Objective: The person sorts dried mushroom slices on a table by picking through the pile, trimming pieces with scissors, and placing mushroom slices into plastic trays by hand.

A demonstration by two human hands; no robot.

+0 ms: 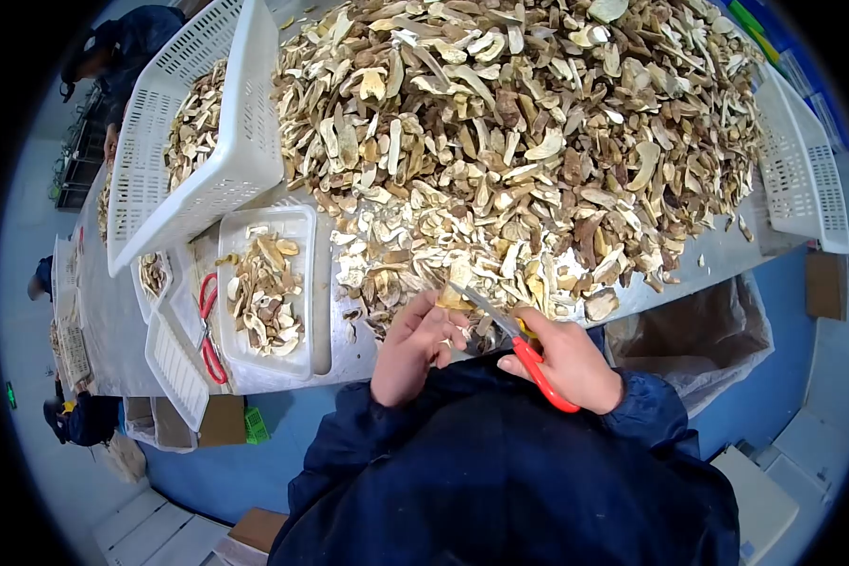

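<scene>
My left hand (pixel 415 341) is closed, its fingertips pinching a pale slice of dried mushroom (pixel 455 294). In my right hand (pixel 572 360) are red-handled scissors (pixel 532 363), with the blades reaching left to the slice. Whether the blades are touching or just apart at the slice, I cannot tell. Beyond both hands spreads a large heap of dried mushroom slices (pixel 538 123), brown and cream. Smaller pale pieces lie on the table's near part, close to my fingers.
A white perforated basket (pixel 245 123) holding slices stands at the left, a clear tray (pixel 308 283) of pieces nearer. Beside it lie red-handled scissors (pixel 208 330). Another basket (pixel 807 160) is at the right. A lined box (pixel 726 325) stands below the table edge. Other people work at far left.
</scene>
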